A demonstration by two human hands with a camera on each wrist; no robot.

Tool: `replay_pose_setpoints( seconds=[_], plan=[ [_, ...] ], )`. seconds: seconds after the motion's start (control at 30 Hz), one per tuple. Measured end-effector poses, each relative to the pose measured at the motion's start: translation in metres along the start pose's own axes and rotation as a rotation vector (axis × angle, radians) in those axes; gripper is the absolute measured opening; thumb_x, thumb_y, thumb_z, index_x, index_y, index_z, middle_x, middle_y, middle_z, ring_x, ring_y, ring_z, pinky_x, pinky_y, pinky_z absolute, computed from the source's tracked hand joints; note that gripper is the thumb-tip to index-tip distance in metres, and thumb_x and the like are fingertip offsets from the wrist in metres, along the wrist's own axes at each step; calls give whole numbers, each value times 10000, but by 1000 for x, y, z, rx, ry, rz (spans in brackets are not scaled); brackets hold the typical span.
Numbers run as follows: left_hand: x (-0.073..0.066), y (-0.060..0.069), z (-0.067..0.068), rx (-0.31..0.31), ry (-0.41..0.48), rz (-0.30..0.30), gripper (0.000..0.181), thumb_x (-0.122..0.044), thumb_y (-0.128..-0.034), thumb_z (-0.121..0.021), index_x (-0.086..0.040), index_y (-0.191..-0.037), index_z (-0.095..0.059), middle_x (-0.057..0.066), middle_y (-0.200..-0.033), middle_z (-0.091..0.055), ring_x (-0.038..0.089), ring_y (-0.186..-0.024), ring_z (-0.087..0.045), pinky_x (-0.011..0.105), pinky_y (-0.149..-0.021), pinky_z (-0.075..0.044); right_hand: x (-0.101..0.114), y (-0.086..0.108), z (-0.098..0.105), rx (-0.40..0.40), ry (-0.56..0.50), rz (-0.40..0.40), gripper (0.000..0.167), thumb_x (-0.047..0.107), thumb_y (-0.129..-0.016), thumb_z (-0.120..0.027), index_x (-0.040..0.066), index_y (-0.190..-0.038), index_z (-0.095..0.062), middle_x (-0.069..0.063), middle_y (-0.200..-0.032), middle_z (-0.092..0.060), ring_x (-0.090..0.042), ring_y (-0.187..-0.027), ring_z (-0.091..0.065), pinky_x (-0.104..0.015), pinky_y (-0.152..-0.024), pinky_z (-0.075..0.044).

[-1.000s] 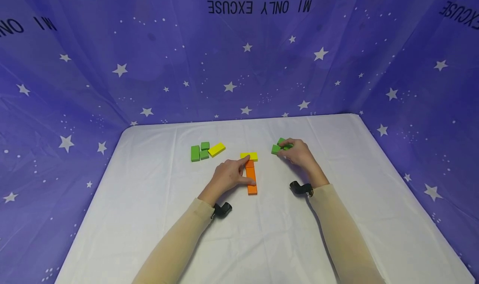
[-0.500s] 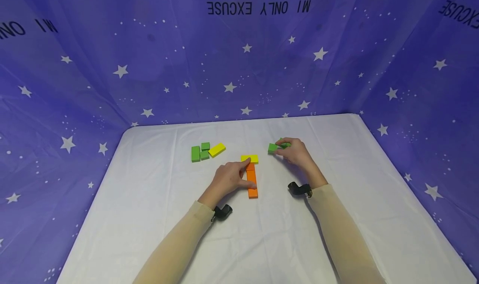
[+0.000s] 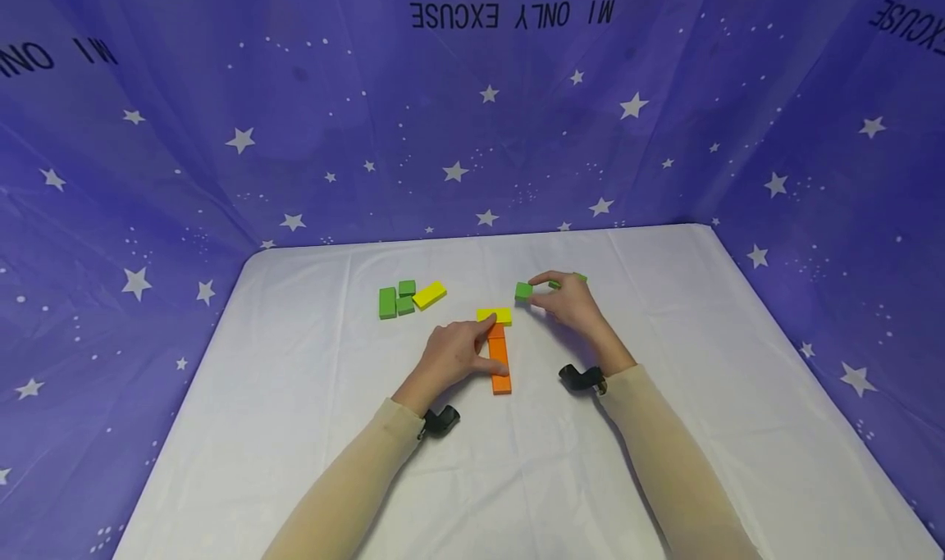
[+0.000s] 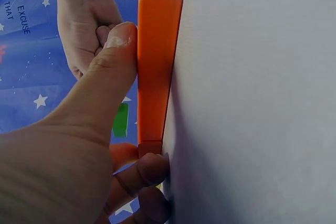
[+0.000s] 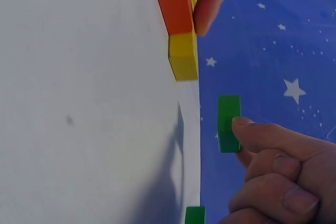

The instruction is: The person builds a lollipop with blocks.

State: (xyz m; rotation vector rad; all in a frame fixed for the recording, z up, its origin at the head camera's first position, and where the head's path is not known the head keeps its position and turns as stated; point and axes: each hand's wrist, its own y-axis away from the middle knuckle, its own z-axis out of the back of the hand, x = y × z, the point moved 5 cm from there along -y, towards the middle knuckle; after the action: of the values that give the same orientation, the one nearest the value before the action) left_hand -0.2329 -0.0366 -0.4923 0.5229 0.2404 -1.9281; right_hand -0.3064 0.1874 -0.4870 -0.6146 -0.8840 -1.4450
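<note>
On the white table a yellow block [image 3: 504, 315] lies crosswise above a line of orange blocks [image 3: 499, 350], forming a T. My left hand [image 3: 453, 349] rests on it, thumb on the long orange block [image 4: 157, 51] and index finger near the yellow one. Its other fingers bend down beside the line in the left wrist view. To the right, my right hand [image 3: 570, 301] pinches a small green block [image 3: 523, 292] between thumb and finger. The green block [image 5: 229, 121] hangs off the table beyond the yellow block [image 5: 184, 61] in the right wrist view.
Several green blocks [image 3: 387, 303] and a loose yellow block [image 3: 430, 295] lie to the left. More green pieces [image 3: 581, 279] sit behind my right hand, partly hidden. A purple starred curtain [image 3: 472, 134] surrounds the table.
My right hand has moved left with the small green block, away from the other green pieces. The T of blocks has shifted slightly towards me under my left hand.
</note>
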Motion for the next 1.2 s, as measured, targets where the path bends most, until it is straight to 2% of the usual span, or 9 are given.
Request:
replay_pose_setpoints(
  seconds=[0.2, 0.37, 0.8, 1.2],
  plan=[
    [-1, 0, 0, -9, -15, -15, 1014, -659, -730, -895, -227, -1574, -537, -57, -703, -427, 122, -634, -398, 291, -621, -263, 5, -2, -11, 34, 9, 25, 385, 272, -908, -811, 166, -1275, -757, -65, -682, -644, -131, -530, -524, -268, -524, -442],
    [-1, 0, 0, -9, -22, -11, 1005, -661, -734, -892, -234, -1573, -539, -58, -704, -427, 120, -639, -397, 297, -638, -267, 9, -5, -18, 48, 48, 39, 381, 267, -919, -802, 155, -1280, -754, -9, -596, -583, -120, -505, -501, -262, -510, -417],
    [-2, 0, 0, -1, -12, -11, 1020, -656, -733, -894, -226, -1581, -525, -53, -691, -395, 131, -640, -374, 322, -671, -281, 13, -9, -29, 78, 94, 52, 393, 281, -913, -798, 152, -1282, -754, -27, -635, -620, -124, -544, -509, -256, -534, -412],
    [-1, 1, 1, -9, -21, -12, 1017, -651, -733, -896, -230, -1581, -525, -58, -685, -383, 131, -635, -363, 312, -650, -267, 13, -10, -37, 86, 98, 89, 359, 235, -929, -768, 138, -1275, -759, 23, -603, -554, -133, -542, -495, -260, -543, -410]
  ],
)
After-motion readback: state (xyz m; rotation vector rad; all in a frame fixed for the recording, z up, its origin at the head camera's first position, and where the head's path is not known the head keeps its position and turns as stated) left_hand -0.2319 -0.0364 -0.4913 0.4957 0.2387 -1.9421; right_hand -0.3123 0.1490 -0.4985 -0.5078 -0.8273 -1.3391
